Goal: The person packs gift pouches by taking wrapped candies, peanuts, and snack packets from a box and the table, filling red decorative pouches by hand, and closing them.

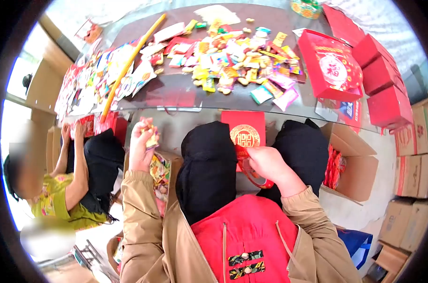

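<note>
My left hand point(144, 142) is closed around a small bunch of wrapped sweets point(150, 134), raised beside my left knee. Below it stands a carton of wrapped snacks point(160, 172). My right hand point(266, 164) grips the near edge of a red gift bag point(242, 123) between my knees. The bag bears a gold round emblem, and a red strap-like loop point(256, 179) hangs under my fingers. How deep the bag is and what lies inside are hidden from this angle.
A glass-topped table point(171, 92) ahead bears a heap of sweets and peanuts point(237, 56), a yellow stick point(133, 59) and red boxes point(388, 108). An open carton of red packets point(350, 162) stands right. A co-worker point(65, 188) sits left. Cartons point(407, 174) are stacked far right.
</note>
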{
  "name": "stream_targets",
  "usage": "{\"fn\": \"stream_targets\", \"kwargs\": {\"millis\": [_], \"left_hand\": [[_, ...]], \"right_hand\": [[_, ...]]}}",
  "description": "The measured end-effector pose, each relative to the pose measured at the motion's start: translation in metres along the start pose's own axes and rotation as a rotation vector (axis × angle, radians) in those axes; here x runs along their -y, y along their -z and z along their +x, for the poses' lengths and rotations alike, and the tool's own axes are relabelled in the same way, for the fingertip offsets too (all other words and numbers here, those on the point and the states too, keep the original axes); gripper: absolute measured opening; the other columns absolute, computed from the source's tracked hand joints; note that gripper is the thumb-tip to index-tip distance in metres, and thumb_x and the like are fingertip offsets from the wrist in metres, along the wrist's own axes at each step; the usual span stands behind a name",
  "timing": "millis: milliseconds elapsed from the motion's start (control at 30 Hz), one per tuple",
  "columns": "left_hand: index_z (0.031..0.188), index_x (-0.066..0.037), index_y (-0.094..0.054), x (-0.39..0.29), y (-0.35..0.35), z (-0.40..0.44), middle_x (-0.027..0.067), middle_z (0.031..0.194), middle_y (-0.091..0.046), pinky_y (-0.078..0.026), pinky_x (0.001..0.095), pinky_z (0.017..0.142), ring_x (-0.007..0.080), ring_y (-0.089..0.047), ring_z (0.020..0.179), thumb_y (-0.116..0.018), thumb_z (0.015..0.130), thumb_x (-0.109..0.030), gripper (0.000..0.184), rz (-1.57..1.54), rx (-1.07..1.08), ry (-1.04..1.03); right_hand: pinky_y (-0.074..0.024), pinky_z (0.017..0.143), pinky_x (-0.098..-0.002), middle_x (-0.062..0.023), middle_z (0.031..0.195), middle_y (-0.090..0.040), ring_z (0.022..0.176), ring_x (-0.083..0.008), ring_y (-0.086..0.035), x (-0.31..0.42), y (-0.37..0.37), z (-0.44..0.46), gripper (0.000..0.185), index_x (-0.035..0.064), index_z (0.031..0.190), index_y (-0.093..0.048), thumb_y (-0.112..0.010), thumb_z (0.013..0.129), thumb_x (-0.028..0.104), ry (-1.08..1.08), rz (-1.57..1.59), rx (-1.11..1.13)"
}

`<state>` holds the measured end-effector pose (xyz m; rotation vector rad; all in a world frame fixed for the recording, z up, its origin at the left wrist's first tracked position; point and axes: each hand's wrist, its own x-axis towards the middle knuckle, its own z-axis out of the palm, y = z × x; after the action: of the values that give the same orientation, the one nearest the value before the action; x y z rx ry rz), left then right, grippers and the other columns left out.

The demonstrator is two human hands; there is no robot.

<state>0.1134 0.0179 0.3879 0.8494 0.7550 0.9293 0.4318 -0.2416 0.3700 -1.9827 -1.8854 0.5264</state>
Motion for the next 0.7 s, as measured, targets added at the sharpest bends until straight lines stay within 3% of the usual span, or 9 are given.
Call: {"fn": "stream_targets", "kwargs": {"millis": [67, 200, 267, 367, 467, 500, 533, 633, 700], "left_hand": [[0.109, -0.010, -0.058, -0.003, -0.062, 0.025, 0.0078, 0.125, -0.056, -0.056, 0.0297, 0.073, 0.0193, -0.060, 0.098, -0.059, 0.089, 0.006, 0.026, 0.144, 0.066, -0.016], [0.106, -0.006, -0.058, 0.006, -0.178, 0.071, 0.0066, 0.103, -0.059, -0.056, 0.0304, 0.068, 0.0166, -0.061, 0.090, -0.063, 0.087, 0.007, 0.024, 0.237, 0.164, -0.050], [0.104, -0.004, -0.061, 0.026, -0.217, 0.103, 0.0034, 0.093, -0.058, -0.050, 0.0250, 0.072, 0.0111, -0.059, 0.084, -0.066, 0.083, 0.009, 0.025, 0.332, 0.151, -0.215], [0.098, -0.001, -0.063, 0.046, -0.264, 0.138, 0.0061, 0.093, -0.060, -0.047, 0.0304, 0.082, 0.0165, -0.057, 0.091, -0.069, 0.078, 0.004, 0.021, 0.825, 0.105, -0.710], [0.109, -0.006, -0.066, 0.057, -0.291, 0.150, 0.0168, 0.115, -0.060, -0.047, 0.0398, 0.093, 0.0310, -0.058, 0.111, -0.071, 0.080, -0.004, 0.030, 1.123, 0.228, -0.974], [0.116, -0.010, -0.066, 0.060, -0.294, 0.152, 0.0180, 0.131, -0.055, -0.044, 0.0456, 0.101, 0.0355, -0.056, 0.119, -0.071, 0.083, -0.013, 0.033, 1.363, 0.248, -1.036], [0.129, -0.016, -0.061, 0.064, -0.295, 0.152, 0.0185, 0.143, -0.049, -0.038, 0.0491, 0.109, 0.0397, -0.048, 0.129, -0.072, 0.085, -0.027, 0.047, 1.486, 0.333, -0.954], [0.151, -0.024, -0.041, 0.081, -0.292, 0.123, 0.0155, 0.158, -0.033, -0.022, 0.0627, 0.115, 0.0432, -0.021, 0.148, -0.076, 0.078, -0.050, 0.085, 1.788, 0.288, -0.827], [0.151, -0.022, -0.039, 0.085, -0.284, 0.106, 0.0141, 0.159, -0.030, -0.021, 0.0648, 0.115, 0.0421, -0.018, 0.149, -0.076, 0.077, -0.052, 0.089, 1.853, 0.251, -0.855]], "right_hand": [[-0.0525, 0.068, -0.0482, -0.0190, 0.077, -0.064, 0.077, -0.0386, -0.065, 0.000, 0.003, -0.001, 0.010, 0.0024, 0.084, -0.058, -0.059, 0.083, 0.012, -0.013, 0.004, 0.021], [-0.0522, 0.068, -0.0484, -0.0185, 0.079, -0.065, 0.079, -0.0388, -0.065, 0.002, 0.009, -0.004, 0.013, 0.0039, 0.084, -0.056, -0.060, 0.084, 0.017, -0.043, 0.076, 0.005], [-0.0520, 0.068, -0.0488, -0.0189, 0.081, -0.065, 0.080, -0.0392, -0.065, 0.004, 0.009, -0.006, 0.014, 0.0045, 0.086, -0.056, -0.060, 0.085, 0.018, -0.032, 0.103, -0.031], [-0.0530, 0.066, -0.0496, -0.0146, 0.080, -0.066, 0.078, -0.0382, -0.066, -0.003, 0.001, -0.009, 0.010, 0.0050, 0.090, -0.057, -0.056, 0.085, 0.013, 0.050, 0.101, -0.047], [-0.0517, 0.063, -0.0495, -0.0139, 0.078, -0.065, 0.075, -0.0375, -0.066, -0.003, 0.006, -0.008, 0.009, 0.0058, 0.087, -0.056, -0.057, 0.085, 0.014, 0.061, 0.133, -0.073], [-0.0516, 0.063, -0.0495, -0.0139, 0.078, -0.065, 0.075, -0.0373, -0.066, -0.005, 0.006, -0.008, 0.009, 0.0059, 0.087, -0.056, -0.057, 0.085, 0.015, 0.071, 0.152, -0.092], [-0.0516, 0.063, -0.0494, -0.0138, 0.078, -0.065, 0.075, -0.0372, -0.066, -0.005, 0.005, -0.008, 0.009, 0.0060, 0.087, -0.056, -0.057, 0.085, 0.015, 0.084, 0.171, -0.110], [-0.0521, 0.063, -0.0485, -0.0141, 0.078, -0.065, 0.074, -0.0368, -0.066, -0.006, 0.007, -0.007, 0.008, 0.0057, 0.085, -0.057, -0.056, 0.084, 0.014, 0.104, 0.201, -0.153], [-0.0526, 0.063, -0.0479, -0.0142, 0.077, -0.065, 0.074, -0.0368, -0.066, -0.005, 0.009, -0.008, 0.007, 0.0054, 0.085, -0.057, -0.056, 0.084, 0.013, 0.099, 0.210, -0.158]]}}
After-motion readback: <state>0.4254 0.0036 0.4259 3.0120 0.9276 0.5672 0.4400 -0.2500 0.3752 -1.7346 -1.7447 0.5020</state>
